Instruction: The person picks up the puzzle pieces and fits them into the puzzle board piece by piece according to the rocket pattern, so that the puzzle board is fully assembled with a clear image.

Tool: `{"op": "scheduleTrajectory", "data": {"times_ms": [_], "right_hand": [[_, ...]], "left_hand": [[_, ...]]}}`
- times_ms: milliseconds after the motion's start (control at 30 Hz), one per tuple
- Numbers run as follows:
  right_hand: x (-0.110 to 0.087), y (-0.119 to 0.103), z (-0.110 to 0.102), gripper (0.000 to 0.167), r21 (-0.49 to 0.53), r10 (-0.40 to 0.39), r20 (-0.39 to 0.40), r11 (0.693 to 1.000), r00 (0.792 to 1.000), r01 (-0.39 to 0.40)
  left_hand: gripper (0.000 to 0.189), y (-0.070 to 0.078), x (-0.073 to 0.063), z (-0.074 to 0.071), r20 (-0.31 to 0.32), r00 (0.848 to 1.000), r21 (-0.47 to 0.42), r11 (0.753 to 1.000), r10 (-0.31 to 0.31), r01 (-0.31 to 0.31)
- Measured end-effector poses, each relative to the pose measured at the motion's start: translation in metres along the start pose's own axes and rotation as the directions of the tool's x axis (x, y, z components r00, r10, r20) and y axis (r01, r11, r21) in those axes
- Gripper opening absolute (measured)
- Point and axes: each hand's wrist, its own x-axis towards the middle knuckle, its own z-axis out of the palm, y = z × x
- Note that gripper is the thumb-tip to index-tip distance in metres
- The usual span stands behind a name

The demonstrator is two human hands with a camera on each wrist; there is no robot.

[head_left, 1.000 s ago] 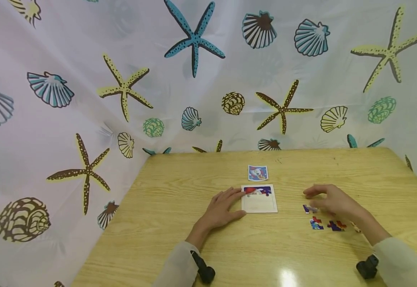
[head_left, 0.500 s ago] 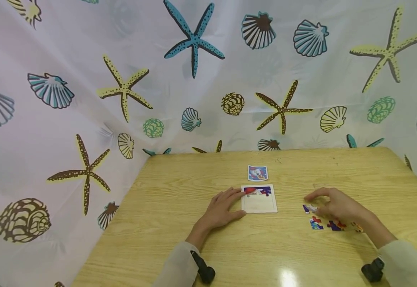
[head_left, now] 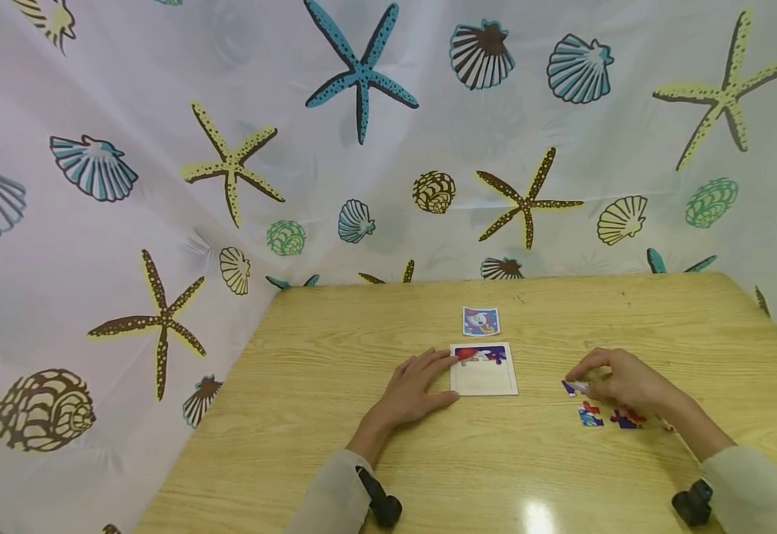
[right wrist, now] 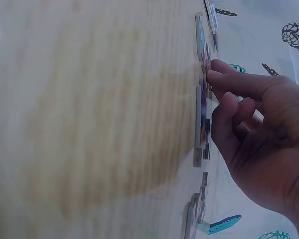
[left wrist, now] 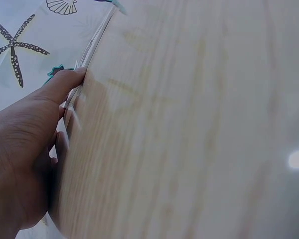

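Note:
My left hand lies spread at the left edge of a white puzzle tray, its fingertips touching the frame. In the left wrist view the thumb stretches out straight at that edge. Inside the tray, a top row of jigsaw pieces shows red, white and purple. To the right, my right hand pinches a purple-and-white jigsaw piece between thumb and index finger, low over the table. In the right wrist view the other fingers of the right hand are curled in.
Close by the right hand lie a red-and-blue piece and a purple-and-red piece, with more partly hidden under the wrist. A small picture card sits behind the tray. A shell-print curtain borders the wooden table.
My right hand has lowered its fingers onto the purple-and-white jigsaw piece and pinched it; the piece has shifted slightly left. My left hand has stayed in place.

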Motion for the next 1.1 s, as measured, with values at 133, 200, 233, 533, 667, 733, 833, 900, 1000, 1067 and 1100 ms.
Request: {"op": "scheduleTrajectory", "data": {"times_ms": [133,200,233,533,667,733,833,900,1000,1067,1100], "right_hand": [[-0.001,0.0,0.0,0.021,0.071,0.051,0.014,0.996,0.999,-0.052],[-0.001,-0.001,0.0,0.021,0.08,0.064,0.016,0.995,0.998,-0.066],[-0.001,-0.002,0.0,0.021,0.083,0.077,0.014,0.993,0.997,-0.078],[0.005,-0.004,0.005,0.021,0.03,0.118,-0.007,0.993,0.993,-0.117],[0.007,-0.003,0.005,0.021,0.071,0.15,-0.004,0.986,0.989,-0.149],[0.007,-0.002,0.004,0.022,0.092,0.147,-0.003,0.985,0.989,-0.146],[0.008,-0.005,0.004,0.022,0.125,0.146,-0.006,0.982,0.989,-0.144],[0.009,-0.007,0.005,0.022,0.134,0.139,-0.012,0.982,0.99,-0.137],[0.012,-0.011,0.007,0.021,0.132,0.123,-0.028,0.984,0.992,-0.119],[0.013,-0.012,0.008,0.021,0.137,0.11,-0.039,0.985,0.993,-0.104],[0.014,-0.012,0.009,0.021,0.144,0.1,-0.042,0.985,0.994,-0.093]], "left_hand": [[0.066,0.001,-0.001,-0.001,0.001,1.0,-0.002,1.0,-0.008,0.008],[0.066,0.001,0.0,-0.002,0.003,1.0,0.001,1.0,-0.011,0.011],[0.066,0.001,0.0,-0.002,0.003,1.0,0.002,1.0,-0.01,0.01],[0.067,0.003,-0.001,-0.003,0.013,1.0,0.0,1.0,-0.02,0.02],[0.067,0.003,-0.001,-0.003,0.011,1.0,-0.004,1.0,-0.018,0.018],[0.067,0.002,-0.001,-0.003,0.009,1.0,-0.001,1.0,-0.016,0.016],[0.067,0.002,-0.001,-0.003,0.008,1.0,0.004,1.0,-0.015,0.015],[0.067,0.002,-0.001,-0.003,0.009,1.0,0.008,1.0,-0.014,0.014],[0.066,0.003,-0.001,-0.003,0.01,1.0,0.009,1.0,-0.014,0.014],[0.066,0.003,-0.001,-0.003,0.01,1.0,0.004,1.0,-0.014,0.014],[0.066,0.003,-0.001,-0.003,0.009,1.0,0.003,1.0,-0.013,0.013]]}}
